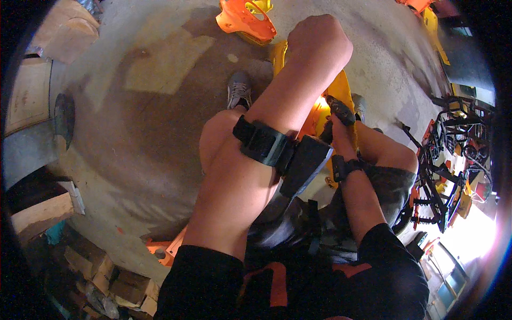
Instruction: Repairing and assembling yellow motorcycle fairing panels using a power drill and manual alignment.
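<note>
Across the middle of the view my left forearm reaches forward, and my left hand (322, 38) is bent over at the wrist above a yellow plastic panel (346, 90). Its fingers are hidden behind the hand. Lower and to the right, my right hand (340, 130) is against the same panel between my knees. It looks closed at a dark, lumpy thing (341, 110) whose kind I cannot make out. A bright spot of light shines on the orange-yellow surface (321, 111) beside it. My left forearm covers part of the panel.
An orange plastic shell (246, 22) lies on the concrete floor ahead. Black metal frames (440, 176) stand at the right. Cardboard boxes (42, 210) are at the left, with another orange part (168, 248) behind my left elbow. Yellow parts (434, 32) lean at the far right.
</note>
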Tool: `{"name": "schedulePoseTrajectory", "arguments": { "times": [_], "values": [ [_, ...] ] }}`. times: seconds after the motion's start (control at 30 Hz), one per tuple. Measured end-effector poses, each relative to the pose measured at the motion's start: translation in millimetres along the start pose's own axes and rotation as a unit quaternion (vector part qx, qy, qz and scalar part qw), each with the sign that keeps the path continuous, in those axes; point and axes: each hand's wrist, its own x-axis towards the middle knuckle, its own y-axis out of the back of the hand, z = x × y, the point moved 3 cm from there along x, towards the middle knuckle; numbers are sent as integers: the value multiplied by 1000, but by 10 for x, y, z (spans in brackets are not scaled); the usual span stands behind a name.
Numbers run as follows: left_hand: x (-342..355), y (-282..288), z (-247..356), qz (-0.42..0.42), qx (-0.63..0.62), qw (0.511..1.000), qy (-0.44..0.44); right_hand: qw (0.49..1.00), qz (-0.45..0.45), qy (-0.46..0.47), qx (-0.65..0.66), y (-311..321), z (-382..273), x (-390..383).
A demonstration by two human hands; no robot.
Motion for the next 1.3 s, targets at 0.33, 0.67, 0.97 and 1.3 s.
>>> {"name": "schedulePoseTrajectory", "arguments": {
  "times": [0.33, 0.67, 0.97, 1.3],
  "values": [
    [-4, -90, 19, -7, -19, 1000, -4, 999, 18, 27, -26, -3, -265, -256],
    [9, -56, 71, -38, -5, 999, 1, 999, 21, -37, -1, 4, -97, -97],
    [-5, -107, 144, -27, -16, 999, -17, 996, 40, 79, 31, 138, 76, -88],
    [31, -106, 113, -57, -1, 998, 6, 997, 55, 43, 9, 53, 121, -2]
  ]
}}
